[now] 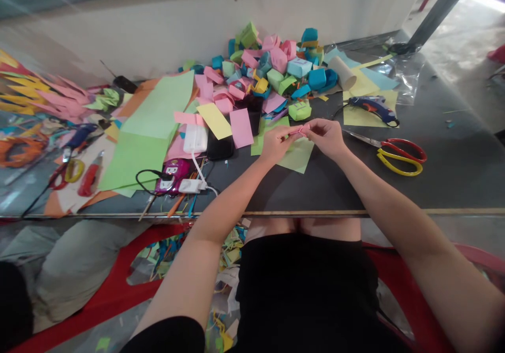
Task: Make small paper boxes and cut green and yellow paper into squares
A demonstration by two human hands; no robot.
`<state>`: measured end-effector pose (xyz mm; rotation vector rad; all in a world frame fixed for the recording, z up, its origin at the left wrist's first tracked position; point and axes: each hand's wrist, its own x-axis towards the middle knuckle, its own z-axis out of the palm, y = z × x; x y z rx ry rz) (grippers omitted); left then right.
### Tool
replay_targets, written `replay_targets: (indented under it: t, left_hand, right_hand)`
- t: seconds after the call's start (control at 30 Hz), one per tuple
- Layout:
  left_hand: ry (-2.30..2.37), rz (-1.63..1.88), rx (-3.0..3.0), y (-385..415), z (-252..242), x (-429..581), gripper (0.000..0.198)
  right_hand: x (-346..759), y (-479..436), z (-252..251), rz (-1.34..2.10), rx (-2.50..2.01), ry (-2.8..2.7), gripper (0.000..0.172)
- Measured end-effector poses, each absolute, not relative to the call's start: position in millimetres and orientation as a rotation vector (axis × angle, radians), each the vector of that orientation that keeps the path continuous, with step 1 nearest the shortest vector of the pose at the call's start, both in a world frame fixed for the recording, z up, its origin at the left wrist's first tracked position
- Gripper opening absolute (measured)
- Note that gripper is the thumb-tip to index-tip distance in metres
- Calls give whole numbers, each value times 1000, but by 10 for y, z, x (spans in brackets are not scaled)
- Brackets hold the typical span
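A small folded piece of pink paper (301, 130) is pinched between my two hands above the table. My left hand (276, 142) grips its left end with thumb and fingers together. On its right end, my right hand (326, 136) closes in a similar pinch. Sheets of light green paper (296, 158) lie beneath the hands. Just behind them sits a light green folded paper piece (300, 111). To the right of my right hand rest scissors (402, 155) with one red and one yellow handle.
A heap of folded paper pieces (272, 63) lies against the wall. A glue gun (374, 109) rests at right on yellow paper. To the left are a purple power strip (172, 177), a white charger (195, 138), green sheets (138, 153) and a red cutter (90, 174). Another person's leg (82, 269) is at lower left.
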<state>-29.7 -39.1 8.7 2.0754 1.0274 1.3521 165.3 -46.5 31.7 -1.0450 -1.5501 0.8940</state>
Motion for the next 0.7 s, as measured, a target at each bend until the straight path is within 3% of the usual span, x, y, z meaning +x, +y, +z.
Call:
replay_targets:
  t: [0.23, 0.5, 0.7]
  left_hand:
    - [1059, 1338, 1899, -393, 94, -303, 23]
    - [997, 1296, 1890, -393, 113, -324, 16]
    - [1093, 1199, 1894, -344, 93, -381, 23]
  right_hand:
    - [1682, -471, 295, 676, -1044, -1680, 17]
    - [1691, -538, 331, 472, -1112, -1827, 24]
    - [1693, -521, 341, 365, -1129, -1949, 26]
